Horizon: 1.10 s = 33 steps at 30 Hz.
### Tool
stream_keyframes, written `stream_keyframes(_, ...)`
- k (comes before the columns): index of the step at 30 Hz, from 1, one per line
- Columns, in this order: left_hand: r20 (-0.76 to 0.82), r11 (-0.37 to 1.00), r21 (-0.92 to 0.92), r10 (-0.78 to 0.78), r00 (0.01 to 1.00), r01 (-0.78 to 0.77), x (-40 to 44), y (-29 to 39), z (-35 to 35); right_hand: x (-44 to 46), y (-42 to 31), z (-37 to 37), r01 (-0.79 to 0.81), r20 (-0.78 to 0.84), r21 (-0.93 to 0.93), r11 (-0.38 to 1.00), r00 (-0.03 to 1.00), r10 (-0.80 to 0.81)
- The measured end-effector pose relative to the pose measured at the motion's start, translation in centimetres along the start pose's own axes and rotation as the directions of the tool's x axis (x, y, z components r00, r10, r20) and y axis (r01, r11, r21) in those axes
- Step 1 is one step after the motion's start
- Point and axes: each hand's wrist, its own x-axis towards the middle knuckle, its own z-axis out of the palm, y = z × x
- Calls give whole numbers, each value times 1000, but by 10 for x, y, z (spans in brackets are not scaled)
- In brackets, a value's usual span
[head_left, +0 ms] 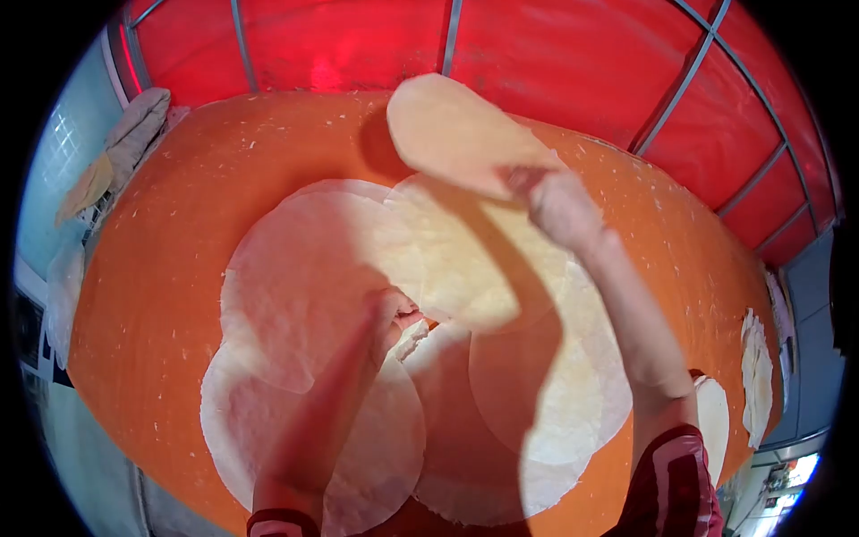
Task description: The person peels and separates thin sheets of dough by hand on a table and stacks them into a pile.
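Holding hand: our right hand [544, 192], blurred, right of centre in the upper half of the frame, its grip closed on one end of a pale oval sheet [452, 134].
Oval sheet: at the top centre, raised clear of the orange surface [152, 313], its free end toward the upper left; we cannot tell what it is made of.
Lower hand: our left hand [400, 309], near the middle of the frame, fingers bent and touching a crumpled white edge [409, 343]; we cannot tell whether the grip pinches it.
Round sheets [286, 259]: thin and pale, overlapping in a ring across the centre and lower centre, with a small orange gap just beside our left hand.
Sleeve [682, 474]: dark red with a pale stripe, at the lower right.
Red panels [349, 40]: along the top of the frame, divided by grey bars [452, 36].
Surface edges: a grey cloth [139, 125] at the upper left; a ragged pale strip [756, 380] at the right.
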Motion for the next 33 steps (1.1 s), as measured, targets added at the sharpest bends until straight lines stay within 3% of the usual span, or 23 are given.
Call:
stream_keyframes(1,-5,1000,7,-7,1000,7,6,-5,-9,-18,-9,23,-188,183,166,968,970,156)
stream_keyframes(3,142,978,172,92,986,-116,21,-16,-29,-49,-26,64,-123,497,-79,989,855,146)
stream_keyframes(4,193,961,223,121,974,-164,21,-19,-32,-57,-27,76,-130,493,-77,989,857,151)
stream_keyframes(6,211,978,-206,43,977,1,20,-27,-31,-68,-26,91,-282,597,72,957,780,185)
stream_keyframes(8,246,982,-188,15,969,33,11,-20,-26,-50,-5,73,-452,527,175,874,793,305)
stream_keyframes(10,282,979,-191,-12,959,68,8,-22,-32,-41,22,62,-508,180,513,693,852,491)
stream_keyframes(12,144,925,-34,379,914,-378,21,-19,-76,-26,27,31,-613,247,351,708,790,561)
stream_keyframes(13,-122,737,147,676,727,-660,62,-25,-131,-36,36,47,-600,247,358,716,800,547)
stream_keyframes(14,-243,540,399,842,482,-741,54,-20,-150,-56,48,77,-498,289,418,760,866,408)
stream_keyframes(16,-314,287,868,950,1,-405,-6,4,-159,-62,26,98,-369,319,503,781,920,229)
stream_keyframes(17,-326,295,875,945,-16,-385,-5,2,-199,-59,-6,86,-297,427,306,905,892,148)
stream_keyframes(18,-376,415,883,905,199,-219,1,1,-261,-52,-29,70,-179,536,104,978,839,96)
stream_keyframes(19,-418,468,875,860,292,-127,-10,6,-276,-32,-35,53,-288,664,107,952,733,147)
stream_keyframes(20,-455,501,865,805,381,-26,-21,11,-289,-28,-13,65,-280,584,177,943,802,129)
stream_keyframes(22,-202,823,365,526,826,-435,-69,46,-241,2,33,66,-521,429,495,696,842,326)
stream_keyframes(23,-173,835,322,515,839,-446,-69,50,-240,17,56,67,-531,342,658,534,843,416)
stream_keyframes(24,-144,846,278,504,851,-454,-69,53,-239,54,34,9,-404,256,422,812,912,321)
stream_keyframes(25,-168,871,291,453,875,-395,-76,60,-228,80,16,-17,-347,230,240,907,928,294)
stream_keyframes(27,-201,895,285,406,891,-343,-94,62,-212,110,-21,-28,-256,207,45,966,948,241)
stream_keyframes(29,-80,938,-21,344,936,-347,-111,61,-203,116,-77,-26,-90,119,-43,995,988,95)
stream_keyframes(30,-88,934,-28,353,931,-357,-114,63,-199,115,-133,-26,-32,205,-257,966,975,87)
stream_keyframes(32,-90,965,-69,247,965,-254,-120,68,-191,92,-193,34,-66,278,-6,998,958,66)
stream_keyframes(33,-63,968,-48,244,968,-247,-126,69,-189,88,-222,64,87,505,-150,985,863,0)
